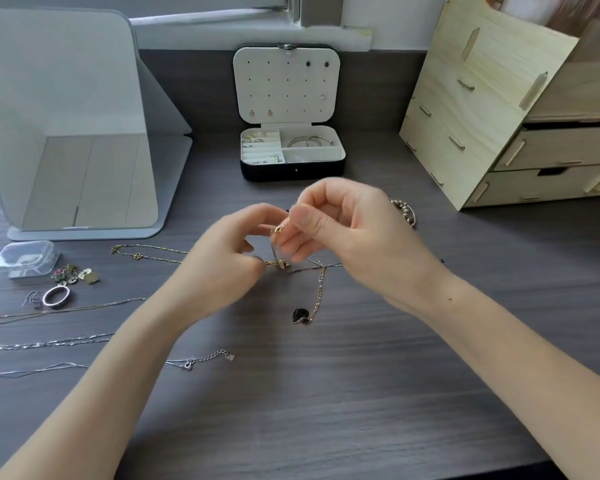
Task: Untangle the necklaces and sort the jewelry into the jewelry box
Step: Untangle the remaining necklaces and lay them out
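Tangled gold chain (280, 264) sits mid-table btw both hands, partly lifted. Its rose-gold tail runs down to a dark pendant (300, 316) lying on the wood. Left hand (229, 252) pinches the chain low, by a small gold charm. Right hand (340, 230) pinches a strand higher up, thumb vs. forefinger, other fingers loosely curled.

Step in hand: untangling, prob. mid-knot; sorting looks only part done. Next move likely calls for easing the strands apart w/ some slack (a hard tug could tighten the knot), then a carry to the jewelry box (291, 172), which stands open at the back, lid up, some pieces inside.

Left side of the dark wood-grain table (326, 410): silver chains (49, 344), a ring (56, 296), clear plastic case (26, 258). Grey folding panel (66, 133) stands behind them; pale wooden drawer unit (499, 116) at right; window sill (205, 24) beyond.
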`<state>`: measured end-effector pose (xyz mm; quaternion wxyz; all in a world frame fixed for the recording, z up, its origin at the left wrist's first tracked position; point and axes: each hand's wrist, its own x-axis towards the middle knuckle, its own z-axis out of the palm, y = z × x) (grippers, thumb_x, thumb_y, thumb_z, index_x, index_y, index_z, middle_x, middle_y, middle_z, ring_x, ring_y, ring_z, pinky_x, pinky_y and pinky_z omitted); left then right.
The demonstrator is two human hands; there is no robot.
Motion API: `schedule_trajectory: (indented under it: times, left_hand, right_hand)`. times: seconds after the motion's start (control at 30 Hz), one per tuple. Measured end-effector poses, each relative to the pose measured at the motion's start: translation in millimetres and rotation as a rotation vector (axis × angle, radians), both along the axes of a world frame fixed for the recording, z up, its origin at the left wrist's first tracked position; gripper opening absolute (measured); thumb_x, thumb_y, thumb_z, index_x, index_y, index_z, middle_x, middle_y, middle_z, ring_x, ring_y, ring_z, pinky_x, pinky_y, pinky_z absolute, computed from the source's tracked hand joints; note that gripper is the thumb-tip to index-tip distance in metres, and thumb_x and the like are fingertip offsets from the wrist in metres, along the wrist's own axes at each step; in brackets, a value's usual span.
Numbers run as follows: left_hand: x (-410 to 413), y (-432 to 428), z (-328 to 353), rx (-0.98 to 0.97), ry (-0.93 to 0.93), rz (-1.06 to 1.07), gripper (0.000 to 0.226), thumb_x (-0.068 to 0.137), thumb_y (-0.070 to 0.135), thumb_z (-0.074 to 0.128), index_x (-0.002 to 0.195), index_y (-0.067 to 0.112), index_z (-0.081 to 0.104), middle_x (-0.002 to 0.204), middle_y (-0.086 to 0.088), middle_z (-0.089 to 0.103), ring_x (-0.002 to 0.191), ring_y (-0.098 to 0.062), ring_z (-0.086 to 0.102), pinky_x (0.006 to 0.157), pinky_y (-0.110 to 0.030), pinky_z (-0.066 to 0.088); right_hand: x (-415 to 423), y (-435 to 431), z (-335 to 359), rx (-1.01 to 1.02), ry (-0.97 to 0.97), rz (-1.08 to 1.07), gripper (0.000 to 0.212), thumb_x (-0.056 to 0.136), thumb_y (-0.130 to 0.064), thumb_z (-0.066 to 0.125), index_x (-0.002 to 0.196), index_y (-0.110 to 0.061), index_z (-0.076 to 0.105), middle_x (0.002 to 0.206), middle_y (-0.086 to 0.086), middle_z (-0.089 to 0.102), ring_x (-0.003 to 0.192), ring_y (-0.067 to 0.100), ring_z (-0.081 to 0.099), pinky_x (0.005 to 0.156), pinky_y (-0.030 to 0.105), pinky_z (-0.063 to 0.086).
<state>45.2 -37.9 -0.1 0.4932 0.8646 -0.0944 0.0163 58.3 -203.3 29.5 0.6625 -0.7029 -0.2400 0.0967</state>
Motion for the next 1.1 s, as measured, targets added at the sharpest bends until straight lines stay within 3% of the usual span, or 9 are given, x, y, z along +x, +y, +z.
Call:
schedule_trajectory:
  times: [0.1,0.2,0.27,0.37,0.6,0.73,0.83,0.97,1.1]
  left_hand:
    - [5,5,-2,-0.033,-0.009,0.094,0.051,0.049,0.003,0.031,0.078,0.029,0.063,0.081,0.021,0.067,0.086,-0.007,0.065,0.062,-0.032,0.048]
    - [6,1,-5,0.017,-0.011,0.109,0.038,0.063,0.001,0.038,0.077,0.025,0.065,0.081,0.021,0.068,0.087,-0.002,0.065,0.063,-0.023,0.046]
    - [5,-1,-7,0.108,-0.042,0.102,0.038,0.076,-0.006,0.048,0.078,0.029,0.065,0.083,0.023,0.067,0.087,0.0,0.063,0.068,-0.018,0.044]
    - [4,-1,-13,0.256,-0.124,0.074,0.027,0.082,0.003,0.06,0.088,0.027,0.069,0.096,0.016,0.069,0.096,-0.003,0.06,0.083,-0.026,0.044]
    - [3,-3,-19,0.408,-0.249,-0.006,0.02,0.08,0.008,0.067,0.095,0.021,0.069,0.106,0.012,0.066,0.099,-0.013,0.061,0.085,-0.03,0.046]
    - [2,-6,-22,0.486,-0.255,-0.076,0.026,0.082,0.021,0.057,0.105,0.02,0.069,0.117,0.012,0.064,0.114,-0.012,0.056,0.1,-0.02,0.033]
    - [3,-7,-24,0.527,-0.229,-0.12,0.03,0.087,0.016,0.061,0.117,0.02,0.064,0.129,0.01,0.057,0.131,-0.01,0.042,0.113,-0.023,0.016]
    - [2,-7,-27,0.544,-0.244,-0.169,0.034,0.09,0.018,0.058,0.124,0.022,0.059,0.136,0.01,0.051,0.136,-0.011,0.034,0.115,-0.027,0.009]
    - [4,-7,-32,0.62,-0.26,-0.226,0.045,0.088,0.032,0.039,0.127,0.021,0.057,0.139,0.007,0.049,0.136,-0.02,0.036,0.113,-0.037,0.008]
  right_hand:
    - [-7,0,-13,-0.106,0.043,0.088,0.006,0.091,-0.003,0.055,0.085,-0.001,0.055,0.085,0.024,0.068,0.074,0.024,0.067,0.071,0.035,0.057]
    - [-14,0,-27,-0.288,-0.029,0.122,0.008,0.089,-0.007,0.061,0.082,-0.007,0.058,0.083,0.016,0.07,0.072,0.019,0.066,0.074,0.035,0.055]
    - [-17,-1,-34,-0.423,-0.127,0.124,0.009,0.087,-0.013,0.065,0.079,-0.012,0.061,0.081,0.009,0.07,0.073,0.018,0.065,0.074,0.034,0.053]
    - [-23,-7,-34,-0.487,-0.199,0.18,0.008,0.081,-0.017,0.072,0.08,-0.012,0.065,0.085,0.003,0.07,0.076,0.011,0.062,0.074,0.023,0.049]
    - [-23,-25,-54,-0.774,-0.708,0.002,0.03,0.075,-0.044,0.061,0.089,-0.017,0.065,0.084,-0.007,0.059,0.08,0.015,0.046,0.073,0.027,0.04]
    - [-22,-33,-61,-0.79,-0.698,-0.048,0.027,0.081,-0.04,0.053,0.08,-0.015,0.065,0.08,-0.003,0.057,0.075,0.016,0.045,0.069,0.026,0.037]
    - [-25,-38,-61,-0.804,-0.685,-0.027,0.027,0.083,-0.036,0.051,0.081,-0.013,0.063,0.081,-0.003,0.056,0.077,0.012,0.042,0.07,0.02,0.034]
    - [-29,-49,-59,-0.767,-0.615,0.029,0.021,0.082,-0.036,0.053,0.086,-0.016,0.059,0.084,-0.01,0.053,0.08,0.002,0.038,0.075,0.013,0.031]
    - [-29,-53,-56,-0.708,-0.525,0.07,0.007,0.08,-0.023,0.061,0.084,-0.02,0.056,0.079,-0.02,0.045,0.077,-0.006,0.037,0.075,0.007,0.031]
